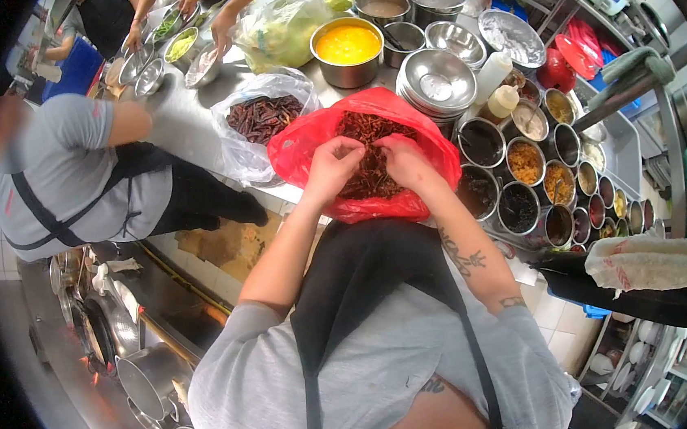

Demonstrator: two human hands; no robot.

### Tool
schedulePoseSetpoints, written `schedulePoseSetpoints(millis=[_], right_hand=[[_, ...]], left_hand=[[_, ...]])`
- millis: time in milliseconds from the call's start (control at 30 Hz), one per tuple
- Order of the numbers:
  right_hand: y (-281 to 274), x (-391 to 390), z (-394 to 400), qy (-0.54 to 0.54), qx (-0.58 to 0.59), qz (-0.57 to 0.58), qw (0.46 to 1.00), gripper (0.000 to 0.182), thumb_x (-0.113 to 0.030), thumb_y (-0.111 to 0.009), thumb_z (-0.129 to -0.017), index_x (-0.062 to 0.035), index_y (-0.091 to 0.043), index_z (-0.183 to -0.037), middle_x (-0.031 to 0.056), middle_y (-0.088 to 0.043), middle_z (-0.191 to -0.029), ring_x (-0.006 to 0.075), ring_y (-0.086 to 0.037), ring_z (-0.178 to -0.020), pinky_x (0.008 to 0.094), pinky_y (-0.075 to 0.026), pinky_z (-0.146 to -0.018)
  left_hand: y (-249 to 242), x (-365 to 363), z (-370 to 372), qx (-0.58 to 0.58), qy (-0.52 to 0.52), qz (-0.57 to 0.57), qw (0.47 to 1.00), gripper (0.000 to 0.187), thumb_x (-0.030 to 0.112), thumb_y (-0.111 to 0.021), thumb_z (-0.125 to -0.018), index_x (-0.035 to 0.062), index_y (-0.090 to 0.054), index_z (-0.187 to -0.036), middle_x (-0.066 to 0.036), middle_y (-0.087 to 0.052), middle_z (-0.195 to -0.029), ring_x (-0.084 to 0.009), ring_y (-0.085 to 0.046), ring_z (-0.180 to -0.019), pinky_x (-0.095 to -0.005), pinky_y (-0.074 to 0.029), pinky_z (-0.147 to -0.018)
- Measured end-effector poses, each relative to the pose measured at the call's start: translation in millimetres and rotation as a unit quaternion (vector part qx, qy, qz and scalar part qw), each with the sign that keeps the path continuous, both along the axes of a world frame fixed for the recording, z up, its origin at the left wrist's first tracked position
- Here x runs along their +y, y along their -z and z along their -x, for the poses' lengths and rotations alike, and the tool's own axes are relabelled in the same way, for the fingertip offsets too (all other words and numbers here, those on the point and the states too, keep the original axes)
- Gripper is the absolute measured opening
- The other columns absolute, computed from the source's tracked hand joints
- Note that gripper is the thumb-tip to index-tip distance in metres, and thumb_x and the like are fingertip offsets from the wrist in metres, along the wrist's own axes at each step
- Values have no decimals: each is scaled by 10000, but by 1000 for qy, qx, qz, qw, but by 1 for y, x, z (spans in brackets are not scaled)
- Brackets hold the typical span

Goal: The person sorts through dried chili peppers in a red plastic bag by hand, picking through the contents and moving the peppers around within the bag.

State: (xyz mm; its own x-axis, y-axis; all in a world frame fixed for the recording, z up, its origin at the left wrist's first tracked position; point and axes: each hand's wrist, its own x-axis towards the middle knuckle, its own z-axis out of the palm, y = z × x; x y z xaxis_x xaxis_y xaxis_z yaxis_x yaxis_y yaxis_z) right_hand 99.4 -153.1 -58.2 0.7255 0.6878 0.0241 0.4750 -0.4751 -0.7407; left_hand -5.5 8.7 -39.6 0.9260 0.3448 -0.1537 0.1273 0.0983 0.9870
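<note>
Dried chilies (369, 181) lie inside the red plastic bag (293, 155) — left hand (339, 163) and right hand (406, 162) over its mouth, both pinched nearly closed; whether on a chili, I cannot tell.

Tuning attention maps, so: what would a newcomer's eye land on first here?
The bright red bag at centre, with the person's left hand and right hand over its dark red, dried-looking contents. Next, the steel pot of vivid yellow liquid, on the counter beyond the bag.
</note>
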Motion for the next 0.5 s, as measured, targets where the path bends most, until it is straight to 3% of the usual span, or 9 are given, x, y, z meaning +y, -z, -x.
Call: schedulePoseSetpoints(millis=[167, 200, 267, 333, 433, 467, 500], right_hand=[[-15, -1, 8, 10, -46, -49, 998, 272, -67, -586, -855, -23, -700, -1099, 230, -681, -983, 412, -650, -978, 472, -511, -864], [-23, -2, 9, 0, -46, -62, 997, 268, -76, -600, -854, -19, -699, -1096, 221, -686, -959, 403, -659, -948, 465, -517, -844], [-47, -5, 13, -17, -43, -87, 995, 264, -95, -627, -851, -11, -699, -1091, 205, -696, -911, 385, -676, -887, 451, -529, -804], [-57, -4, 18, -14, 34, -114, 993, 264, -119, -673, -849, -9, -704, -1087, 174, -708, -889, 314, -685, -819, 408, -535, -762], [-54, -3, 19, 16, 143, -189, 971, 268, -149, -721, -849, -4, -713, -1074, 130, -717, -862, 210, -670, -752, 343, -531, -715], [-50, -2, 19, 28, 179, -220, 959, 270, -159, -735, -849, -2, -716, -1068, 116, -719, -855, 176, -660, -736, 321, -527, -703], [-48, -3, 19, 45, 168, -208, 962, 269, -158, -739, -848, -3, -718, -1067, 105, -718, -850, 162, -650, -732, 312, -523, -699]], left_hand=[[-11, -4, 2, -30, 28, -182, 982, 201, 84, -719, -872, 0, -681, -1050, -21, -664, -796, -82, -571, -708, -253, -483, -665], [-17, -5, 5, -2, 44, -227, 973, 252, 78, -718, -855, -7, -685, -1090, -65, -709, -876, -108, -617, -790, -274, -507, -752], [-28, -13, 6, -37, 45, -246, 967, 245, 83, -711, -859, -11, -689, -1085, -79, -721, -908, -114, -636, -823, -277, -510, -770], [-27, -14, 5, -43, 48, -290, 955, 235, 100, -697, -869, -29, -691, -1065, -102, -739, -943, -142, -669, -871, -291, -519, -801], [-27, -14, 2, -39, 28, -213, 976, 235, 105, -696, -868, -35, -692, -1057, -88, -737, -911, -155, -673, -833, -299, -525, -800], [-20, -13, 0, -61, 12, -206, 977, 164, 117, -705, -892, -11, -688, -993, -51, -692, -788, -126, -629, -707, -277, -503, -652], [-18, -11, -2, -43, 0, -99, 994, 139, 128, -708, -901, 10, -673, -967, -32, -656, -749, -108, -591, -667, -263, -462, -604]])
